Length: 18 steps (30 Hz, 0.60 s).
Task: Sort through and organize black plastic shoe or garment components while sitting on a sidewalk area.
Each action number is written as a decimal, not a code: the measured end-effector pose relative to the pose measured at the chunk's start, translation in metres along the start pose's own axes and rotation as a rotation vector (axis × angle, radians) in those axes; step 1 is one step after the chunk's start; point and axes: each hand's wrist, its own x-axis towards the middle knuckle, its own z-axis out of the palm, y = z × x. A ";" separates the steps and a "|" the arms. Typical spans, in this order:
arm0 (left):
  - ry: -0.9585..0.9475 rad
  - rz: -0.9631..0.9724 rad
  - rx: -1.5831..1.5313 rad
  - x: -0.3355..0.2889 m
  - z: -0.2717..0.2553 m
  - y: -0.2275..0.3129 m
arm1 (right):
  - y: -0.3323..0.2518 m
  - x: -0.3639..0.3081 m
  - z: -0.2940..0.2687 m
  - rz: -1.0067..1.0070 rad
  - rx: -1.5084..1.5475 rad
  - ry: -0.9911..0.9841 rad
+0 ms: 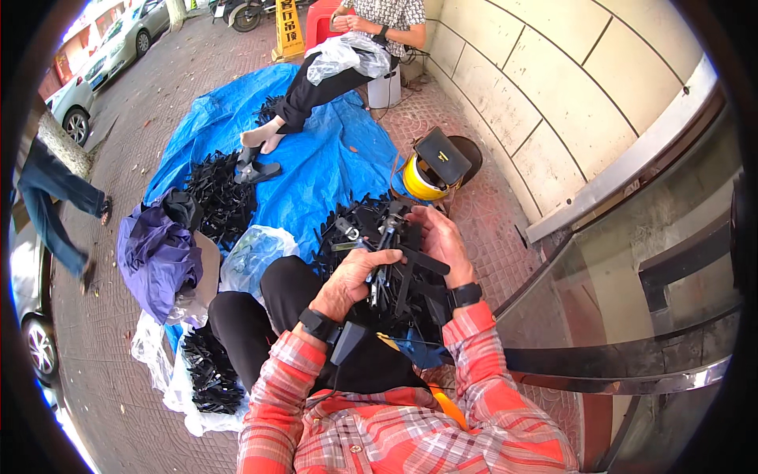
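In front of my knees, a heap of thin black strip pieces (347, 215) lies in my lap and on the blue sheet. My left hand (347, 280) is closed, its thumb stretched across a branched black strip piece (412, 267). My right hand (444, 245) curls round the other side of that piece, fingertips partly hidden behind it. Between the hands, slim shiny silver parts (384, 245) show among the strips; their kind is unclear. Both wrists wear black bands, and a small black box (348, 343) hangs by the left one.
A blue tarp (332, 158) carries another black heap (221, 197). Across it sits a person (371, 31) with plastic in the lap. To the right stand a yellow container with a black case (442, 156) and a glass door (632, 308). Purple cloth (158, 257) lies left. A passer-by (51, 205) walks there.
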 end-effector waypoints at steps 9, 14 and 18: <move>0.149 -0.005 -0.208 -0.003 -0.045 0.000 | -0.014 -0.036 0.025 0.074 -0.274 -0.031; 0.146 0.024 -0.281 -0.015 -0.059 0.010 | -0.001 -0.039 0.057 -0.074 -0.388 -0.192; 0.126 -0.016 -0.297 -0.028 -0.060 0.013 | 0.017 -0.031 0.074 -0.133 -0.441 -0.247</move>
